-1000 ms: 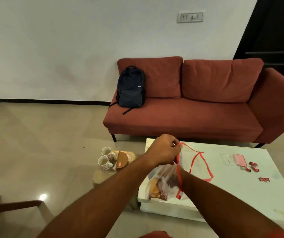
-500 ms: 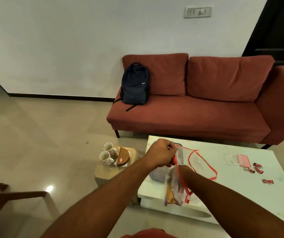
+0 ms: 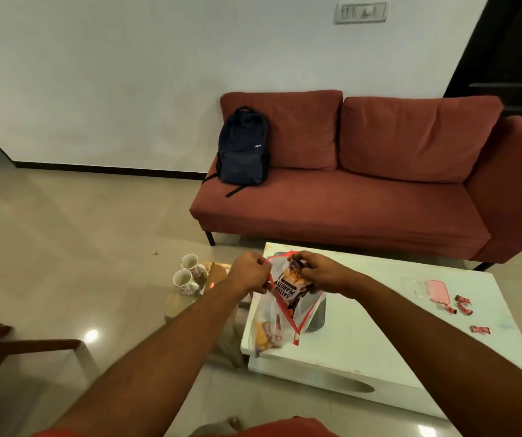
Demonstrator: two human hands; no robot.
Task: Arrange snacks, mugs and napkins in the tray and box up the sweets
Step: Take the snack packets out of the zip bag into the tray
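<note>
Snacks are only now coming out of their carrier: my right hand (image 3: 319, 274) has its grip pinched on the top of a salted peanuts packet (image 3: 291, 287), drawn about halfway up through the mouth of a clear plastic bag with red trim (image 3: 272, 323). My left hand (image 3: 248, 274) is clamped on the bag's rim at its 9 o'clock side, holding the mouth apart. The bag sits on the near-left corner of the white desk (image 3: 379, 351), and at least one more packet (image 3: 264, 337), yellowish, is visible low inside it.

By my reading the task is at its very start. I see nothing I can call a tray. A dark object behind the bag is mostly hidden, and I cannot tell what it is. The two mugs (image 3: 187, 274) stand well apart from the desk on a low wooden stool (image 3: 184, 307) at 9 o'clock of the bag, beside a brown wooden piece I cannot identify; they look untouched. I see no napkins that I can be sure of.

Sweets in red wrappers (image 3: 461, 307) lie loose at 3 o'clock on the desk, near a pink-lidded clear box (image 3: 436, 290) that holds none of them, as far as I can see. So unpacking, arranging and boxing all remain.
</note>
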